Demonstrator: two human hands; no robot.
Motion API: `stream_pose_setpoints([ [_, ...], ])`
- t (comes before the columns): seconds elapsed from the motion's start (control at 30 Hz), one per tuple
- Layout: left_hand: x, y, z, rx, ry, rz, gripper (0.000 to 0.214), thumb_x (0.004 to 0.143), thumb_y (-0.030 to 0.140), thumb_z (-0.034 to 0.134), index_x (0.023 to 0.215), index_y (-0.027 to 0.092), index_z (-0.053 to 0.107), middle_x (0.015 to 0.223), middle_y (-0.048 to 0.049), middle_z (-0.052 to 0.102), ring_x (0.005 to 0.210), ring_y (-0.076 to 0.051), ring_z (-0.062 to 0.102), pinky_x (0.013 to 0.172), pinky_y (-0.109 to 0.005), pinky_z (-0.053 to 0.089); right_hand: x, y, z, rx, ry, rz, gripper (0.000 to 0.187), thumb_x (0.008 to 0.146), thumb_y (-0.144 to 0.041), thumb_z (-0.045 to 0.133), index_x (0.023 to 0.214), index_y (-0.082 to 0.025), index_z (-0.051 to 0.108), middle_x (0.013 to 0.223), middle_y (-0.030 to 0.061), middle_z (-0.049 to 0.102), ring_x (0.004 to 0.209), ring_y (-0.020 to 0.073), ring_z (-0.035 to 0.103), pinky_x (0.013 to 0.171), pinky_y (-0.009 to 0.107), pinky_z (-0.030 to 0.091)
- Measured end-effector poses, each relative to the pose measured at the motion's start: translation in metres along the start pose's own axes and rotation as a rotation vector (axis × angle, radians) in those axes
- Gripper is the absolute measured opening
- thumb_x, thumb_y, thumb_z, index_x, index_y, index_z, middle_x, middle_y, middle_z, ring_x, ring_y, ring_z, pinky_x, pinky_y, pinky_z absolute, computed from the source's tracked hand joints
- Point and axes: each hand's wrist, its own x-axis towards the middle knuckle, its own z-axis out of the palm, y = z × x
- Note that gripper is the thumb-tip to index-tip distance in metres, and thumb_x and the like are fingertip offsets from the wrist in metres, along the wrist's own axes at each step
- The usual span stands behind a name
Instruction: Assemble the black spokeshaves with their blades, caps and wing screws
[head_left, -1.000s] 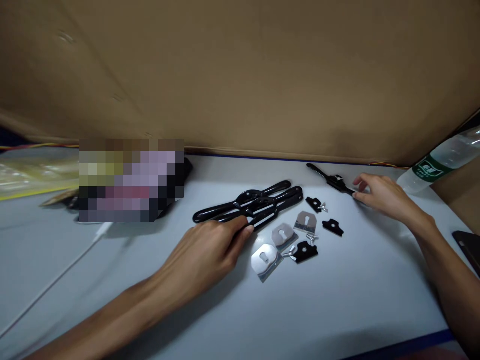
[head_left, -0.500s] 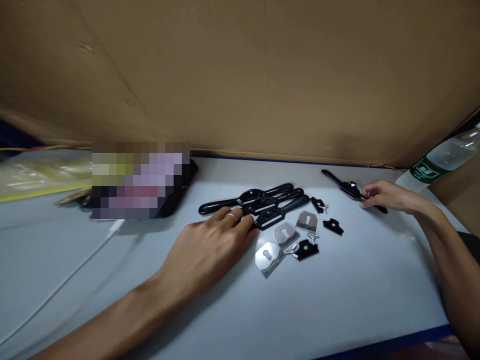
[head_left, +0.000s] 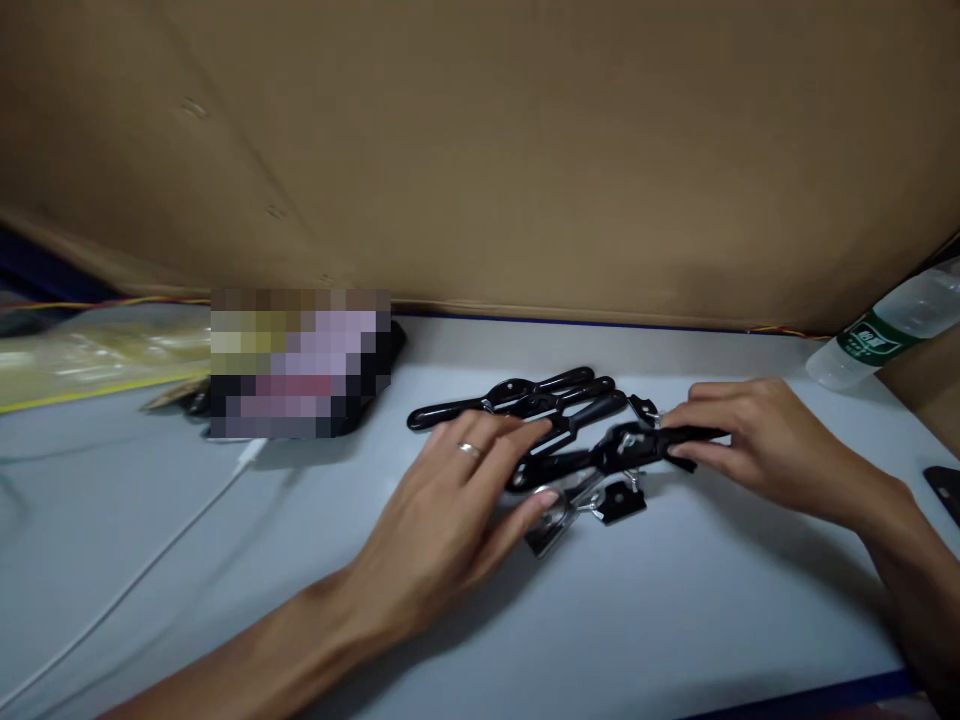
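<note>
My right hand (head_left: pixel 780 440) pinches one handle of a black spokeshave (head_left: pixel 630 448), holding it above the loose parts. The far handle of that spokeshave reaches into the gap between the thumb and fingers of my left hand (head_left: pixel 457 500). The fingers of my left hand are spread, the thumb over a silver blade (head_left: pixel 541 537) and the fingertips at a group of black spokeshave bodies (head_left: pixel 514 390) on the table. A black cap plate (head_left: pixel 622 502) with a small wing screw (head_left: pixel 589 508) lies below the held spokeshave. Other blades and plates are partly hidden beneath it.
At the left are a pixelated item (head_left: pixel 300 370) on a black object, a white cable (head_left: pixel 150 560) and a clear plastic bag (head_left: pixel 97 350). A water bottle (head_left: pixel 877 335) leans at the right. Cardboard (head_left: pixel 525 160) walls off the back of the table.
My right hand has brought the spokeshave leftward from the table's right side to above the loose parts. The thumb of my left hand has spread out from the fingers.
</note>
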Motion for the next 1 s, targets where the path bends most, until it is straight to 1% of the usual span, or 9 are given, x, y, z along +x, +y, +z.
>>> stream_pose_setpoints([
  [0.1, -0.002, 0.006, 0.001, -0.266, -0.308, -0.096, 0.025, 0.104, 0.036, 0.042, 0.106, 0.02, 0.061, 0.073, 0.0008, 0.062, 0.06, -0.014, 0.055, 0.059, -0.026, 0.04, 0.0, -0.018, 0.007, -0.086, 0.087, -0.098, 0.018, 0.095, -0.022, 0.06, 0.1, -0.027, 0.076, 0.076, -0.0008, 0.067, 0.061, 0.0132, 0.058, 0.057, 0.027, 0.033],
  [0.2, 0.001, 0.015, -0.002, -0.5, -0.473, -0.247, 0.032, 0.101, 0.04, 0.042, 0.082, 0.019, 0.057, 0.062, 0.0036, 0.052, 0.052, -0.011, 0.042, 0.053, -0.025, 0.032, 0.001, -0.026, 0.016, -0.153, 0.174, -0.143, 0.022, 0.096, -0.017, 0.053, 0.095, -0.023, 0.075, 0.076, 0.0014, 0.064, 0.062, 0.0145, 0.056, 0.057, 0.028, 0.035],
  [0.37, 0.006, 0.022, -0.004, -0.691, -0.441, -0.412, 0.032, 0.099, 0.042, 0.036, 0.081, 0.02, 0.051, 0.068, 0.0022, 0.051, 0.061, -0.013, 0.044, 0.059, -0.025, 0.038, 0.007, -0.039, 0.032, 0.102, 0.412, -0.027, 0.024, 0.092, -0.013, 0.054, 0.113, -0.019, 0.063, 0.112, 0.0097, 0.064, 0.085, 0.0164, 0.062, 0.063, 0.026, 0.047],
  [0.43, 0.006, 0.022, -0.002, -0.701, -0.409, -0.442, 0.031, 0.1, 0.042, 0.034, 0.085, 0.02, 0.05, 0.066, 0.0028, 0.05, 0.059, -0.013, 0.044, 0.058, -0.026, 0.036, 0.009, -0.048, 0.038, 0.295, 0.454, 0.103, 0.004, 0.092, -0.02, 0.059, 0.095, -0.019, 0.061, 0.093, 0.0048, 0.065, 0.071, 0.0131, 0.059, 0.054, 0.023, 0.044],
  [0.5, 0.003, 0.023, 0.0, -0.685, -0.39, -0.425, 0.028, 0.1, 0.041, 0.034, 0.086, 0.021, 0.049, 0.067, 0.0026, 0.051, 0.059, -0.014, 0.043, 0.057, -0.027, 0.034, 0.012, -0.059, 0.045, 0.447, 0.325, 0.177, 0.018, 0.093, -0.027, 0.061, 0.078, -0.021, 0.054, 0.065, -0.0043, 0.055, 0.053, 0.0092, 0.048, 0.046, 0.021, 0.037],
  [0.63, -0.004, 0.027, 0.004, -0.619, -0.412, -0.358, 0.023, 0.101, 0.036, 0.032, 0.094, 0.021, 0.047, 0.064, 0.003, 0.05, 0.053, -0.013, 0.038, 0.054, -0.027, 0.027, 0.014, -0.074, 0.058, 0.552, 0.164, 0.153, 0.033, 0.097, -0.03, 0.055, 0.066, -0.021, 0.047, 0.054, -0.0071, 0.049, 0.047, 0.0073, 0.04, 0.046, 0.022, 0.033],
  [0.73, -0.007, 0.03, 0.005, -0.57, -0.456, -0.347, 0.024, 0.101, 0.035, 0.028, 0.1, 0.02, 0.046, 0.058, 0.0048, 0.044, 0.048, -0.013, 0.033, 0.051, -0.029, 0.02, 0.014, -0.079, 0.063, 0.484, 0.209, 0.141, 0.036, 0.098, -0.026, 0.053, 0.063, -0.021, 0.046, 0.051, -0.007, 0.049, 0.045, 0.0074, 0.041, 0.045, 0.022, 0.032],
  [0.83, -0.006, 0.029, 0.004, -0.57, -0.455, -0.373, 0.025, 0.099, 0.035, 0.028, 0.099, 0.02, 0.048, 0.061, 0.0028, 0.046, 0.052, -0.015, 0.037, 0.053, -0.03, 0.022, 0.014, -0.079, 0.064, 0.123, 0.346, -0.033, 0.035, 0.097, -0.015, 0.049, 0.062, -0.021, 0.047, 0.052, -0.0056, 0.048, 0.044, 0.0086, 0.041, 0.045, 0.026, 0.031],
  [1.0, -0.001, 0.027, 0.003, -0.939, -0.409, -0.53, 0.027, 0.098, 0.042, 0.039, 0.084, 0.02, 0.049, 0.072, 0.0018, 0.049, 0.065, -0.014, 0.043, 0.062, -0.028, 0.037, 0.015, -0.074, 0.063, -0.158, 0.446, -0.14, 0.024, 0.097, -0.012, 0.052, 0.076, -0.018, 0.06, 0.06, -0.0025, 0.058, 0.049, 0.011, 0.05, 0.051, 0.029, 0.038],
])
